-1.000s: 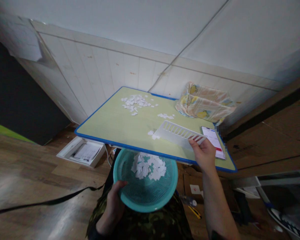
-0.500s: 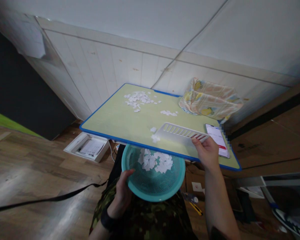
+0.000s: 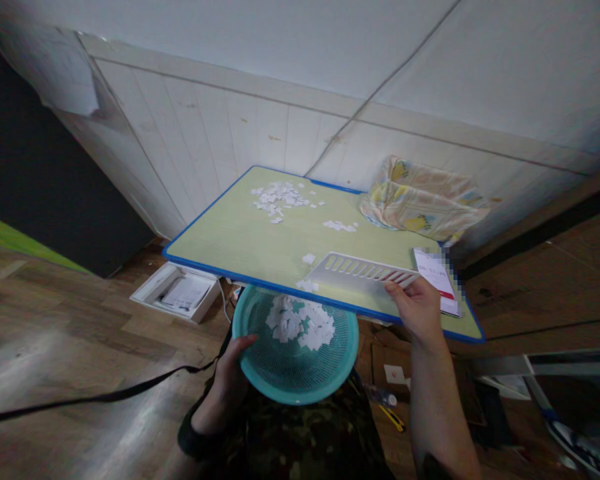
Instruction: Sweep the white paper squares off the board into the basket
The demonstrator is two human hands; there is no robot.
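My left hand (image 3: 233,370) grips the left rim of a turquoise plastic colander (image 3: 300,390), thumb over the edge. The colander is just below the table's front edge and holds many small white paper pieces (image 3: 307,327). My right hand (image 3: 420,307) is closed on the right end of a white slotted plastic strip (image 3: 353,280), which stands on its long edge on the table. At the strip's left end a few paper pieces (image 3: 307,285) lie by the table edge. Farther back are a large scatter of paper pieces (image 3: 280,195) and a smaller group (image 3: 340,226).
The green table (image 3: 220,240) has a blue rim and stands against the wall. A cloth-lined basket (image 3: 420,203) sits at its back right, with a phone (image 3: 435,273) in front. On the floor are a white box (image 3: 177,293) and a yellow cutter (image 3: 393,419).
The colander and my left hand have shifted slightly left. The paper pieces by the strip's left end have slid toward the table's front edge, and the strip has tilted a little.
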